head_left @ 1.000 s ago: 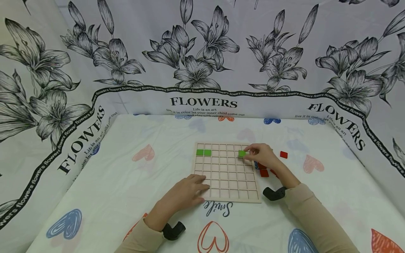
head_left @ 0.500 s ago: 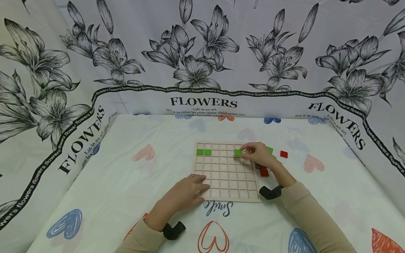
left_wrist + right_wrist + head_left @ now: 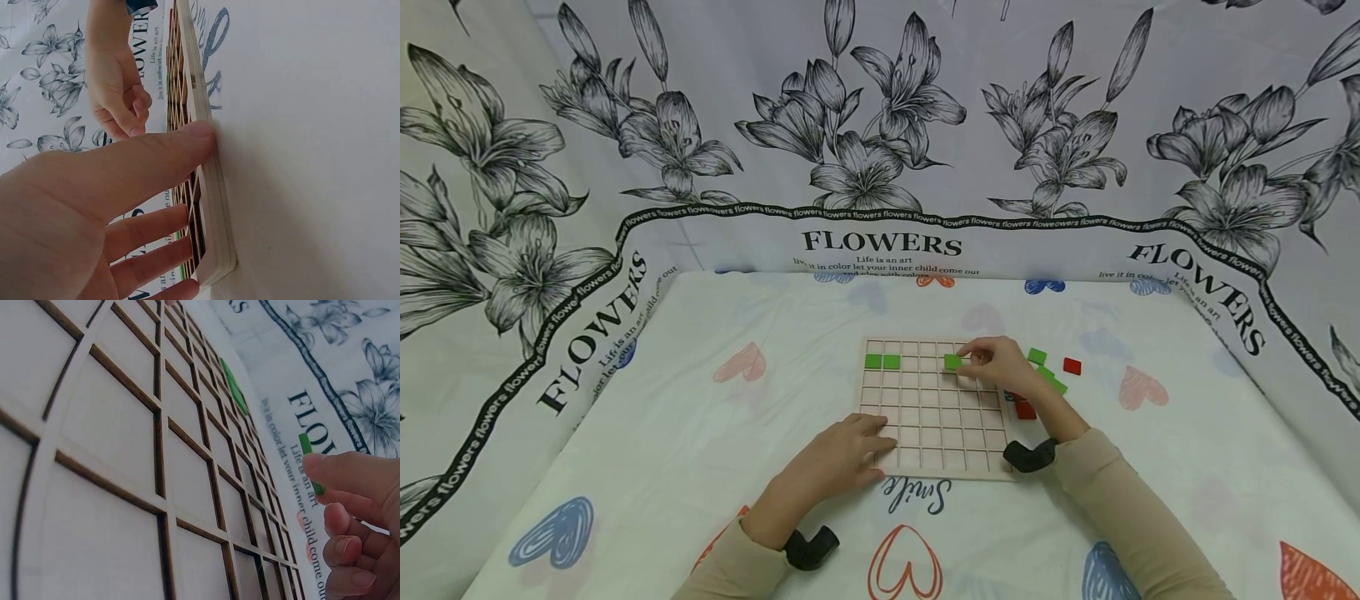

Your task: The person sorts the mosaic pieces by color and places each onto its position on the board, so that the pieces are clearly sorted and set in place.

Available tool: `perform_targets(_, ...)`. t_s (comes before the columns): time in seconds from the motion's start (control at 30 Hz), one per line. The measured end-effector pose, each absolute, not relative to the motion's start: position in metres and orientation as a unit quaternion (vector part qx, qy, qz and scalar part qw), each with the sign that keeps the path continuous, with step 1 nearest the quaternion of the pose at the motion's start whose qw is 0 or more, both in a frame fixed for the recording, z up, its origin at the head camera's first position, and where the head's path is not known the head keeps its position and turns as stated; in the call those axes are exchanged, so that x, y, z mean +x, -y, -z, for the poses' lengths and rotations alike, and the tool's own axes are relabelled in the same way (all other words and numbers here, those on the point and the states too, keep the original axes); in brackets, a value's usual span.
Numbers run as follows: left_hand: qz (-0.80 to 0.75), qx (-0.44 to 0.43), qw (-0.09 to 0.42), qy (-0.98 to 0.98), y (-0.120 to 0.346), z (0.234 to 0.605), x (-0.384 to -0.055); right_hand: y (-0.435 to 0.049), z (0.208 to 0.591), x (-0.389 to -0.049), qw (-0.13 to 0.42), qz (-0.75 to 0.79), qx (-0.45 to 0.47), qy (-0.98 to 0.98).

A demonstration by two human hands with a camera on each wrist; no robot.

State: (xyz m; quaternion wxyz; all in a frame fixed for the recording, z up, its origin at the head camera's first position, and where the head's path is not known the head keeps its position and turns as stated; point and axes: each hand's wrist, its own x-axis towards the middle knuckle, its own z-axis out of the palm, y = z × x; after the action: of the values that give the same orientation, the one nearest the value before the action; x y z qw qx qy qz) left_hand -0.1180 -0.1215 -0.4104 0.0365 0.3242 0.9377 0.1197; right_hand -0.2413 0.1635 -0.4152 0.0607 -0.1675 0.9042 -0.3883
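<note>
A light wooden grid board (image 3: 936, 417) with square cells lies on the table. Two green tiles (image 3: 882, 362) sit side by side in its second row from the far edge, at the left. Between thumb and fingertips my right hand (image 3: 1000, 363) pinches a green square tile (image 3: 311, 464), held just above the board's surface toward the far right. My left hand (image 3: 842, 454) rests on the board's near left corner; in the left wrist view its thumb (image 3: 194, 131) lies on the wooden edge, and the fingers extend over the cells.
Right of the board lie several loose green tiles (image 3: 1045, 372), partly behind the right forearm. Red tiles (image 3: 1026, 409) lie close to the board's right edge, and a single red tile (image 3: 1072, 366) sits farther out. A flower-printed curtain (image 3: 880, 167) stands behind the table.
My right hand has moved left over the board with the green tile, uncovering more loose green tiles at the right. The left hand has stayed in place.
</note>
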Motion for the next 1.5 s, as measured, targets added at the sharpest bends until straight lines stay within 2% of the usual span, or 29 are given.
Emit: perform_targets(1.5,-0.112,0.325,0.031,-0.939,0.123,0.414,-0.119,-0.131,0.424,-0.252,0.039,0.409,-0.209,-0.887)
